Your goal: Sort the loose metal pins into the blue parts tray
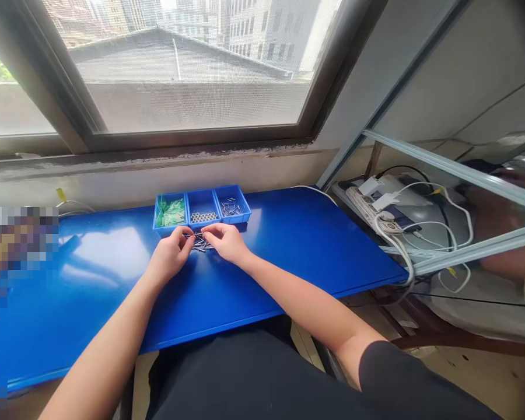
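Left hand [170, 254] & right hand [225, 242] — fingers curled, tips almost meeting over loose metal pins [201, 244]; can't tell if pinching any. Pile lies on blue bench [310, 233], just below 3-cell blue tray [201, 191] — more pins in far-right cell.

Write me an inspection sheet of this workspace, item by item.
Surface: glossy blue tabletop.
Job's things: blue three-compartment tray holding green pieces, silver cylinders and metal pins; loose metal pins lie in front of it.
Clutter: yellow tag at the back left.
Hands: left hand and right hand at the loose pins; grip unclear.
Cables: white cables at a power strip, right.
Surroundings: screened window; metal frame, right.
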`<control>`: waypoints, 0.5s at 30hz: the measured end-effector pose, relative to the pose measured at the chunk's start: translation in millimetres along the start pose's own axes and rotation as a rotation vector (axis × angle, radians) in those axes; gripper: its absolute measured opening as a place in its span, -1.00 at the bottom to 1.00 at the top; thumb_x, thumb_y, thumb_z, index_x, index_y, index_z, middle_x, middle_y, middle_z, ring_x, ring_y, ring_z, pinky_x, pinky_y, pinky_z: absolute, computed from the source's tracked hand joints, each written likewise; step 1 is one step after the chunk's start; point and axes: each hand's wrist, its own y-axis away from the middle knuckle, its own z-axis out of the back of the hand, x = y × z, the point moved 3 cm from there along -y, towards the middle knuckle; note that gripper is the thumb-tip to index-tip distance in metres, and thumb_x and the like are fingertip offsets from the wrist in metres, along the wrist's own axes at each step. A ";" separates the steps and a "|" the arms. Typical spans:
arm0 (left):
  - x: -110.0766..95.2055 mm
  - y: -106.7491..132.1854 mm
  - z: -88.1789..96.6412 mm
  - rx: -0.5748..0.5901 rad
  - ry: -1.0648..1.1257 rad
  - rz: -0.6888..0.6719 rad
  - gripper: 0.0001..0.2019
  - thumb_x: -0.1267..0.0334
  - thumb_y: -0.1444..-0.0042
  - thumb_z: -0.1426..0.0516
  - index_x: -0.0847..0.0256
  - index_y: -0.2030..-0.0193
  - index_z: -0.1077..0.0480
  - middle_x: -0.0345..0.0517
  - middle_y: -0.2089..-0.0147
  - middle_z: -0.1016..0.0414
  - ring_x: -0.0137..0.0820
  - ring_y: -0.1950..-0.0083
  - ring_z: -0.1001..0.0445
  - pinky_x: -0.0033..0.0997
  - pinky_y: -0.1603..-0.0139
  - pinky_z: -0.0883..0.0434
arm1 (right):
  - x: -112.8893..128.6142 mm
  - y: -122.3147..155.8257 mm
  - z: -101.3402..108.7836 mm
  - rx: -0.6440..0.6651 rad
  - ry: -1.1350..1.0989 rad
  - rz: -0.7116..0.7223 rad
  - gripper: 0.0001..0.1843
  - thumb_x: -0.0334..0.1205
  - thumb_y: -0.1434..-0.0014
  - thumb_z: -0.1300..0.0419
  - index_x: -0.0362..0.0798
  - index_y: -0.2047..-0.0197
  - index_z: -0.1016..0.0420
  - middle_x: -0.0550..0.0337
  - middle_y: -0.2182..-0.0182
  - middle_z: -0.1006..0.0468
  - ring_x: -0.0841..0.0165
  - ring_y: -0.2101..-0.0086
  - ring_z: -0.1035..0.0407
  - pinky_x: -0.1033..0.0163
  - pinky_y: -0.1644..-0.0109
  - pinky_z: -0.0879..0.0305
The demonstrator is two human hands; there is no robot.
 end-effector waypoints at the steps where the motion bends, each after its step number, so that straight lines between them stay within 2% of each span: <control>1: 0.2 0.0 -0.1 -0.004 -0.001 -0.002 -0.79 0.09 -0.25 -0.03 0.14 0.13 -0.37 -0.34 0.56 -0.32 -0.46 0.55 -0.29 -0.48 0.42 -0.25 | -0.2 0.0 -0.1 -0.001 -0.003 -0.001 -0.84 -0.28 -0.14 -0.24 -0.13 0.22 -0.60 0.10 0.27 -0.65 0.37 0.27 -0.54 0.25 0.10 -0.47; 8: 0.5 -0.5 1.0 -0.002 -0.005 -0.011 -0.74 0.06 -0.29 0.01 0.16 0.21 -0.40 -0.26 0.50 -0.41 -0.45 0.52 -0.32 -0.47 0.42 -0.26 | 1.8 1.7 -0.2 0.010 0.003 0.012 -0.84 -0.29 -0.15 -0.23 -0.12 0.21 -0.60 0.10 0.26 -0.65 0.37 0.26 -0.54 0.26 0.09 -0.47; 15: 1.5 -0.4 0.3 -0.023 0.028 -0.008 -0.78 0.11 -0.26 -0.04 0.15 0.10 -0.38 -0.34 0.57 -0.30 -0.49 0.57 -0.26 -0.49 0.43 -0.26 | 0.9 0.5 0.2 0.006 -0.010 -0.006 -0.83 -0.28 -0.14 -0.24 -0.13 0.20 -0.61 0.09 0.27 -0.65 0.36 0.26 -0.53 0.24 0.09 -0.47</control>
